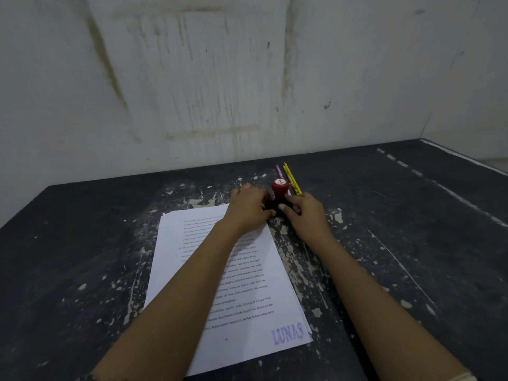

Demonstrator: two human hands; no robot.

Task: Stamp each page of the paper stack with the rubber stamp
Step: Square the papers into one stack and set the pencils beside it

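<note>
A stack of printed white paper (192, 270) lies on the dark table; its top page bears a blue "LUNAS" stamp mark (287, 333) at the near right corner. Just beyond the stack's far right corner the rubber stamp (280, 187) stands upright, its red knob free and its black base between my hands. My left hand (248, 206) reaches over the page and its curled fingers hold the base's left side. My right hand (303, 213) pinches the base's right side with thumb and fingers. Most of the base is hidden by my fingers.
Three coloured pencils (291, 178) lie on the table just behind the stamp. The black table (398, 243) has scuffed, peeling paint and runs back to a stained white wall (247, 78). Its right edge (467, 158) is in view.
</note>
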